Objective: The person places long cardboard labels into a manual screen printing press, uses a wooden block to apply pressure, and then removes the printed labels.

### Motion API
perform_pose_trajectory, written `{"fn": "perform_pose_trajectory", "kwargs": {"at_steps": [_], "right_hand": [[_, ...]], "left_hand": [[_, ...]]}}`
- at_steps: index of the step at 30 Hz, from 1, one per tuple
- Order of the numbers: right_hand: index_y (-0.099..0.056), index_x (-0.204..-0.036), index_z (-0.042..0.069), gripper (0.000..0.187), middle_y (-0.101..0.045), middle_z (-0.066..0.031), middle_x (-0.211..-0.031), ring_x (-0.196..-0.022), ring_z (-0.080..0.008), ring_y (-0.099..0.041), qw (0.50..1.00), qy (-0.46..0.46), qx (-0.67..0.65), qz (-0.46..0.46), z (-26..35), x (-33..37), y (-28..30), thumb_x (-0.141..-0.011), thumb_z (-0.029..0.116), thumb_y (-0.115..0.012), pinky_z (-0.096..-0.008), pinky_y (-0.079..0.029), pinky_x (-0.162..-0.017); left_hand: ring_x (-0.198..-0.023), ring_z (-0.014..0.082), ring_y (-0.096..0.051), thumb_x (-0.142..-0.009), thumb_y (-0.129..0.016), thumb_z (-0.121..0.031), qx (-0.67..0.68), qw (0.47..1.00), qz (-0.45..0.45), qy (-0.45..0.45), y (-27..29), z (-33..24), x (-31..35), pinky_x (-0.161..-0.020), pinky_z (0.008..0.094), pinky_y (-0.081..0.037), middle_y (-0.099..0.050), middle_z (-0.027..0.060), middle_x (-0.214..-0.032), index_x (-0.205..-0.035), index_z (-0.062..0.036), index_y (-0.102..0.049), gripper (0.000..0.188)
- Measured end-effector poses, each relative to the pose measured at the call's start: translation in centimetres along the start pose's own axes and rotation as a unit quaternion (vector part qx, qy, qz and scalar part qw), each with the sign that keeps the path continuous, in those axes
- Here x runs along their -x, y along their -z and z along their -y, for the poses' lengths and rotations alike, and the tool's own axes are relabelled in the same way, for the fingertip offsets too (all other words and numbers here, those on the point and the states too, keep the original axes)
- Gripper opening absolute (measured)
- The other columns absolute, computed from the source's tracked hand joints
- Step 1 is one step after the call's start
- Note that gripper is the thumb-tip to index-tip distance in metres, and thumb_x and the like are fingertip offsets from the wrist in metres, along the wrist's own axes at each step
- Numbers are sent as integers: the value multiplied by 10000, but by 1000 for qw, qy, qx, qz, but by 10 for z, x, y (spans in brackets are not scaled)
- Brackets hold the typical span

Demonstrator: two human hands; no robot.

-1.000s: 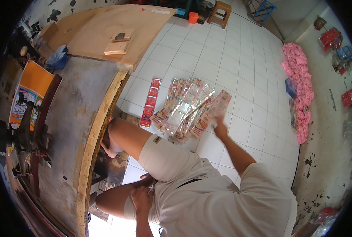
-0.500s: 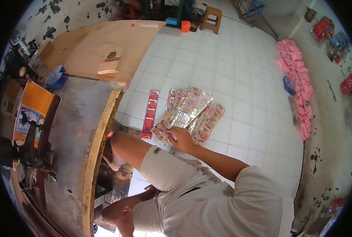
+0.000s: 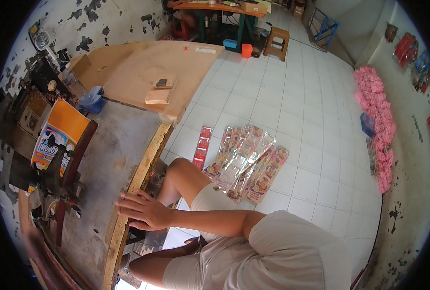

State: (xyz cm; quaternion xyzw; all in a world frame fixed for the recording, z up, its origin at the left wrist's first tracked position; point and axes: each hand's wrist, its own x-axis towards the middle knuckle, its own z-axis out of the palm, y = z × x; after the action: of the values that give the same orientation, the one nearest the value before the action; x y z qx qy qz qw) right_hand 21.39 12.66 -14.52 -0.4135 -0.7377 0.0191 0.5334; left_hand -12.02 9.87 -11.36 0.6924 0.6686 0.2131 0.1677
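My right hand point(image 3: 142, 212) lies flat, fingers spread, on the wooden front edge point(image 3: 145, 169) of a grey workbench point(image 3: 111, 150). It holds nothing. The arm reaches across my bare knees from a pale sleeve. A fan of clear snack-packet strips point(image 3: 246, 162) lies on the white tiled floor beyond my knee, and a red strip point(image 3: 202, 146) lies to its left. My left hand does not show.
An orange box point(image 3: 63, 130) and a dark metal machine point(image 3: 55, 188) stand on the bench's left part. Behind lie a plywood sheet point(image 3: 176, 63) with small wood blocks point(image 3: 158, 92) and a blue bag point(image 3: 92, 100). Pink packets point(image 3: 377, 116) line the right wall; a stool point(image 3: 277, 41) stands far back.
My right hand has left the packet strips on the floor and swung left onto the bench edge. My left hand, seen low between my legs earlier, is out of sight.
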Motion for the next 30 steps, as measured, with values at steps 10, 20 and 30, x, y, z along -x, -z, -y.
{"fn": "perform_pose_trajectory", "kwargs": {"at_steps": [10,20,30], "right_hand": [[-395,-1744,154,877,-380,-225,-1776,-1580,-474,-436,883,-274,225,308,-94,75,142,-999,436,-762,-608,-405,-1257],[-752,-1345,-20,599,-716,-312,-1419,-1405,-471,-627,872,-411,19,265,-245,90,99,-1084,509,-645,-514,-495,-1191],[-769,-1324,43,366,-619,-198,-1591,-1536,-500,-480,951,-162,109,239,-198,112,126,-1011,230,-740,-608,-353,-1306]], "left_hand": [[-1345,312,-711,-1034,-795,-145,-4,996,-85,28,14,25,-15,-1111,429,-563,-746,176,-1441,-1440,-4,-721,436],[-1383,305,-696,-1056,-781,-159,9,965,-253,66,197,173,72,-1145,429,-547,-729,181,-1490,-1473,1,-707,453],[-1041,441,-782,-1121,-620,-149,-173,938,-291,76,228,87,87,-848,487,-616,-778,254,-1248,-1464,-41,-689,366]]}}
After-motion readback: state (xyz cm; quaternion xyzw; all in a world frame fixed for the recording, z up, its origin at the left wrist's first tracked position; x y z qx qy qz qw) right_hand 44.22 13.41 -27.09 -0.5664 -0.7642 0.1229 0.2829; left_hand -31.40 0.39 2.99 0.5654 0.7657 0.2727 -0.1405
